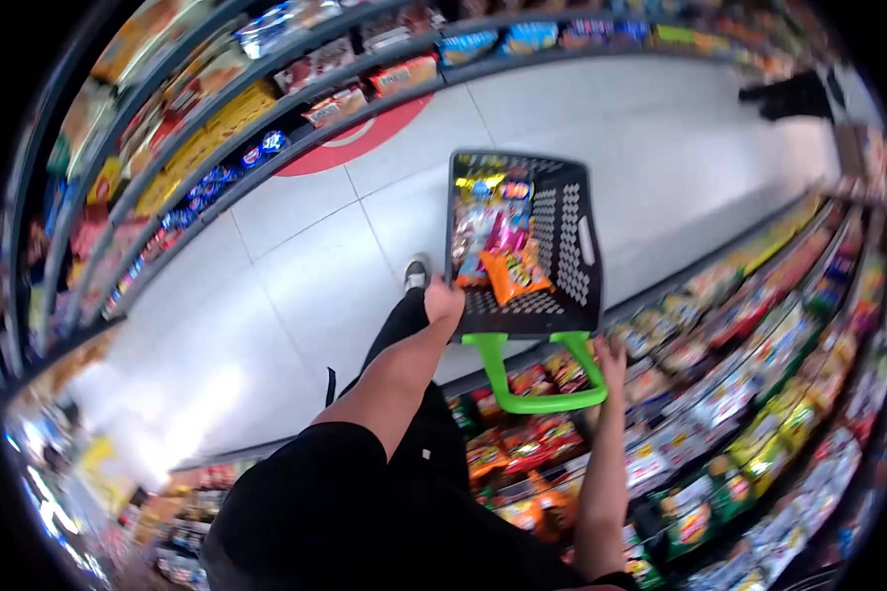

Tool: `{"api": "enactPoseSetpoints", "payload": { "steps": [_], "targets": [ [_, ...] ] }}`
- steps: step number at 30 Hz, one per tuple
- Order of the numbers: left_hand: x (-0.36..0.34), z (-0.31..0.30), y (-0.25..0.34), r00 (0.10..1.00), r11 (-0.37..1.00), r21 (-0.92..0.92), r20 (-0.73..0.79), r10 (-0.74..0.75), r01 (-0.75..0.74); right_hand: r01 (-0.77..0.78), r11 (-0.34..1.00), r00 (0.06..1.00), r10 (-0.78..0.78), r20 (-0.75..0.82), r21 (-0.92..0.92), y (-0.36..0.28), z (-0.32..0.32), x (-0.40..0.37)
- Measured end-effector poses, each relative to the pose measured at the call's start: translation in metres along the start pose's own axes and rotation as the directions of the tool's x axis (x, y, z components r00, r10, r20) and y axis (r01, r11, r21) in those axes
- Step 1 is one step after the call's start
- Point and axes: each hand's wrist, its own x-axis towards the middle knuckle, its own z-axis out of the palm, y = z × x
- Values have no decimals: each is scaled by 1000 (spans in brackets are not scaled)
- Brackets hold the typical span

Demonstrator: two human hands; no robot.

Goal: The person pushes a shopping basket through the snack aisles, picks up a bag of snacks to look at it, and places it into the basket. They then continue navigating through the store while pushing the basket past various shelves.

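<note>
While I'm stood in the snack aisle, biggest stuff first: the pale grey tiled floor runs under and past the basket. One long rack of bright snack packets sits on the basket's handle side, and a second rack of packets and tins is well apart across the floor. Way beyond the basket's far end there's another person in dark clothes, nothing to do with me.

The black perforated plastic shopping basket hangs out in front of me above the floor, tipped so its open top faces me. Its looped bright green plastic handle hangs off the near end. Inside is a loose pile with an orange crisp packet nearest the handle end, a pink packet just past it and a few yellow and blue ones further in.

My left hand is on the near corner of the rim, fingers curled tight around the edge as far as I can see. My right hand is up against the other near corner where the handle joins. It's touching there, but I can't tell if those fingers are closed or just resting.

Best guess on the step: mid-shop, steadying a part-filled basket between picks. The next move probably calls for one hand taking the whole load, ideally on the handle, so the other can go to the rack beside it without the pile sliding out.
</note>
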Motion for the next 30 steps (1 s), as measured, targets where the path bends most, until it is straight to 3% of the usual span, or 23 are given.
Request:
{"api": "enactPoseSetpoints", "payload": {
  "steps": [1, 2, 3, 4, 6, 8, 10, 11, 12, 14, 16, 17, 19, 21, 22, 24, 26, 27, 28, 29, 30],
  "targets": [
    [-3, 5, -4, 996, 996, -37, 20, -82, 83, -173, 984, 985, 174, -19, 27, -75, -9, -31],
    [-2, 10, -8, 987, 985, -72, 47, -153, 156, -292, 858, 955, 288, 74, 424, -77, -17, -44],
    [-11, 30, -18, 982, 980, -64, 44, -185, 187, -531, 701, 846, 476, 242, 476, -123, -30, -64],
    [-14, 38, -26, 974, 972, -79, 54, -218, 222, -519, 603, 819, 552, 153, 606, -150, -28, -81],
    [-14, 18, -27, 902, 958, 22, 331, -278, 287, -498, 484, 858, 395, 328, 720, -185, -23, -82],
    [-6, -18, -21, 771, 931, -81, 588, -245, 357, -425, 527, 887, 406, 222, 736, -171, -15, -35],
    [22, -33, -24, 711, 970, 95, 664, -230, 225, -347, 828, 932, 356, 65, 440, -147, -11, 10],
    [24, -77, -3, 833, 946, 216, 546, 90, -243, -277, 912, 935, 328, -133, 303, -168, 8, 16],
    [30, -107, 7, 858, 950, 216, 506, 90, -226, -182, 961, 954, 223, -200, 207, -168, 14, 31],
    [43, -159, 16, 901, 942, -57, 278, 332, -330, -178, 963, 936, 230, -268, 203, -196, 31, 34],
    [45, -229, 46, 905, 917, -220, 197, 376, -332, -91, 988, 954, 123, -273, 125, -205, 39, 53],
    [45, -266, 71, 910, 926, -207, 212, 357, -316, -39, 966, 988, 77, -137, 255, -218, 39, 57],
    [44, -309, 114, 912, 911, -260, 176, 371, -321, -50, 946, 999, 44, 25, 320, -230, 54, 88],
    [28, -345, 181, 911, 878, -348, 126, 392, -329, -24, 984, 997, 37, -70, 177, -252, 83, 111],
    [22, -345, 208, 900, 794, -487, 34, 434, -365, 21, 976, 998, -9, -54, 218, -262, 98, 120],
    [-23, -384, 297, 853, 706, -554, -15, 521, -441, 59, 971, 998, -60, -4, 232, -290, 120, 120],
    [-59, -405, 371, 706, 584, -442, -183, 685, -681, 39, 978, 995, -57, 84, 203, -310, 143, 119],
    [-75, -421, 401, 557, 508, -238, -233, 797, -828, 295, 953, 955, -295, -1, 74, -318, 157, 120],
    [-90, -436, 430, 386, 393, -17, -237, 892, -919, 531, 845, 844, -534, -54, -63, -327, 171, 121],
    [-104, -451, 456, 241, 273, 83, -279, 930, -958, 537, 843, 843, -537, -11, -38, -345, 174, 117],
    [-118, -465, 480, 85, 150, 194, -305, 948, -970, 545, 821, 837, -519, 175, -170, -374, 169, 109]
  ]
}}
